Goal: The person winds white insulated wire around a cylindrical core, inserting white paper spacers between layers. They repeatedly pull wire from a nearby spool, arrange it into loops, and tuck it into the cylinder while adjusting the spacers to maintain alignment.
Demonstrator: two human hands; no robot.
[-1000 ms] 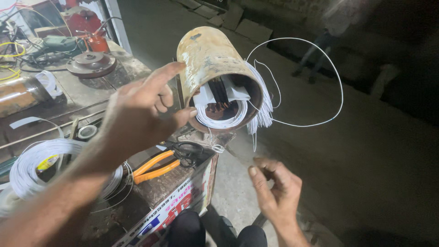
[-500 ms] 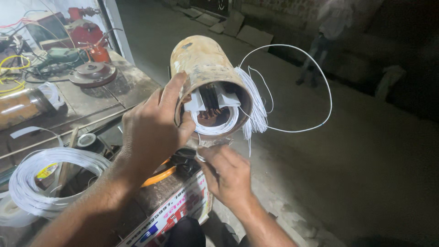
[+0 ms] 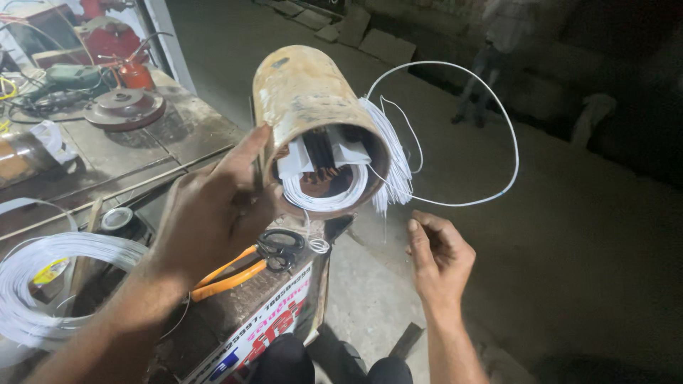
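Right hand (image 3: 440,254), half a second ago up at the mouth of the rusty motor stator (image 3: 313,121), now hangs below it loosely curled and empty, the white wire loop (image 3: 466,142) freed, while left hand (image 3: 213,210) grips the stator above the counter (image 3: 178,142).

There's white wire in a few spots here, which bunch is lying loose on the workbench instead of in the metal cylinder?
The flat coil of white wire at the bench's near left corner; the other loops sit inside the rusty cylinder steadied by the left hand.
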